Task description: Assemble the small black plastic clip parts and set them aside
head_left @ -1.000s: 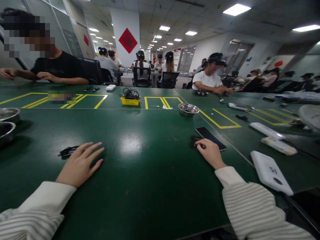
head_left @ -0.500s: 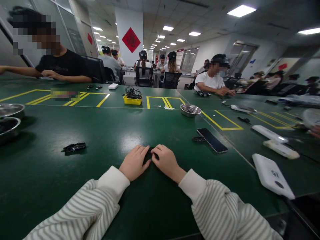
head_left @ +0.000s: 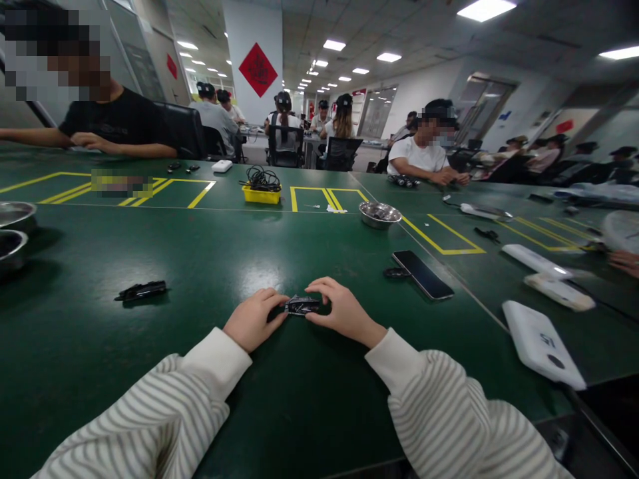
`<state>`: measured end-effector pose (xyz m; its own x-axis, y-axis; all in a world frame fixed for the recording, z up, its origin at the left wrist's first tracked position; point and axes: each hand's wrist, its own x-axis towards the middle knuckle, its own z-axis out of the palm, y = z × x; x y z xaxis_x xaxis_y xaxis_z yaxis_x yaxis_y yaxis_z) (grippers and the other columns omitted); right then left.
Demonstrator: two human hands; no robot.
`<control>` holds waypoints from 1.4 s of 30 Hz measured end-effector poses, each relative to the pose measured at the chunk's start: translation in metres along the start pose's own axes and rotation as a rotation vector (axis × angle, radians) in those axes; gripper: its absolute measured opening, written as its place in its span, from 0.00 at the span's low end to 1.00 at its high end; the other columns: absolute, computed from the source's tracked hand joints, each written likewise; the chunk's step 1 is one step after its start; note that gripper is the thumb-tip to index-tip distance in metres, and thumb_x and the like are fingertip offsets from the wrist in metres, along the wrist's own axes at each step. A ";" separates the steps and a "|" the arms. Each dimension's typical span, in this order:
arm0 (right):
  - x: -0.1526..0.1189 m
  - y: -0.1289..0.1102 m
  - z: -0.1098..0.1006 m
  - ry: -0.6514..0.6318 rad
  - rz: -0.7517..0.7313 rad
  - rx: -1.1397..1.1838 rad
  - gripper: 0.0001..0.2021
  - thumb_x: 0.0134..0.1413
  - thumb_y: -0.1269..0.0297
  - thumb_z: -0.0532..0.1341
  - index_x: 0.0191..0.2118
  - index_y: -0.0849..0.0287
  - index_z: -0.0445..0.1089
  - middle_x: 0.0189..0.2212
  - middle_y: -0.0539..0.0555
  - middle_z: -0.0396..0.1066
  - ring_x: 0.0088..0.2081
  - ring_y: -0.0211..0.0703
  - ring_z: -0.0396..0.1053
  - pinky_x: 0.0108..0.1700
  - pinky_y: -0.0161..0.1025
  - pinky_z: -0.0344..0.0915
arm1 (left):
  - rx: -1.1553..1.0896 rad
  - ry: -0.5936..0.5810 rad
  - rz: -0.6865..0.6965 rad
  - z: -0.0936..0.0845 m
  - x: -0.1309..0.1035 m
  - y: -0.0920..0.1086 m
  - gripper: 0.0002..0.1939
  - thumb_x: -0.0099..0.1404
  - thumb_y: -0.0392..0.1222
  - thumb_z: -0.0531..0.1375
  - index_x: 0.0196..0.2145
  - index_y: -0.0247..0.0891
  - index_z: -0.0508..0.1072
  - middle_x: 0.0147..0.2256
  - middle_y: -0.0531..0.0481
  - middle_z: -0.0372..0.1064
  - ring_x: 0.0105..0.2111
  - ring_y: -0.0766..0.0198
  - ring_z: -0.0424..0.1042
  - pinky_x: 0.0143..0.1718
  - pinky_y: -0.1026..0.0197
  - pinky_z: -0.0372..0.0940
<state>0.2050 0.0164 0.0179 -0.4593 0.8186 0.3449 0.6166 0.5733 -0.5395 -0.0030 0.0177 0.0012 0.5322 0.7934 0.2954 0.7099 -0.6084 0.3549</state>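
A small black plastic part point(head_left: 302, 306) with a shiny, ribbed-looking surface is on the green table point(head_left: 200, 386) in front of me. My left hand point(head_left: 254, 317) pinches its left end between thumb and fingers. Around the right end, my right hand point(head_left: 347, 311) has its thumb and fingers apart; the thumb tip is close to the part's lower edge, and whether it touches cannot be made out. Another black part point(head_left: 142, 291), long and narrow, lies to the left of my hands.
A phone point(head_left: 423, 275) rests on the right, beside a small black item point(head_left: 396, 273). White power banks point(head_left: 542, 344) lie farther right. Metal bowls point(head_left: 380, 215) and a yellow tray point(head_left: 262, 194) of black cables stand farther back. Co-workers sit across the table.
My hands have drawn apart, uncovering the black part between them. The right hand's fingers have spread and moved to the right. The view has shifted slightly.
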 end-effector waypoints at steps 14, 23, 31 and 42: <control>0.002 0.008 0.009 -0.060 0.079 -0.029 0.17 0.44 0.57 0.61 0.42 0.57 0.68 0.32 0.52 0.66 0.30 0.36 0.61 0.32 0.34 0.58 | -0.302 0.187 -0.100 -0.005 0.002 0.002 0.13 0.60 0.41 0.53 0.43 0.39 0.68 0.33 0.50 0.64 0.28 0.67 0.64 0.31 0.63 0.62; 0.004 -0.003 0.025 -0.030 0.077 -0.117 0.15 0.44 0.57 0.60 0.40 0.57 0.68 0.34 0.51 0.65 0.35 0.37 0.62 0.33 0.33 0.58 | -0.443 0.168 -0.013 -0.002 0.006 0.008 0.14 0.60 0.39 0.53 0.46 0.40 0.64 0.45 0.48 0.59 0.34 0.68 0.65 0.34 0.63 0.63; 0.004 -0.005 0.026 -0.026 0.059 -0.112 0.13 0.46 0.58 0.59 0.38 0.57 0.68 0.35 0.51 0.65 0.37 0.38 0.63 0.35 0.33 0.59 | -0.356 0.189 -0.016 -0.004 0.006 0.009 0.13 0.57 0.39 0.57 0.41 0.38 0.65 0.34 0.50 0.64 0.30 0.67 0.65 0.32 0.63 0.62; 0.008 0.010 0.002 0.176 0.160 0.161 0.13 0.55 0.62 0.50 0.33 0.61 0.70 0.30 0.53 0.69 0.30 0.34 0.63 0.32 0.32 0.57 | -0.559 0.149 -0.164 -0.024 -0.013 -0.004 0.14 0.54 0.43 0.58 0.38 0.34 0.65 0.33 0.48 0.66 0.30 0.65 0.67 0.33 0.62 0.64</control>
<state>0.2059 0.0282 0.0137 -0.2376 0.8998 0.3660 0.5566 0.4349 -0.7078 -0.0235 0.0092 0.0170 0.3369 0.8911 0.3042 0.4058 -0.4290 0.8071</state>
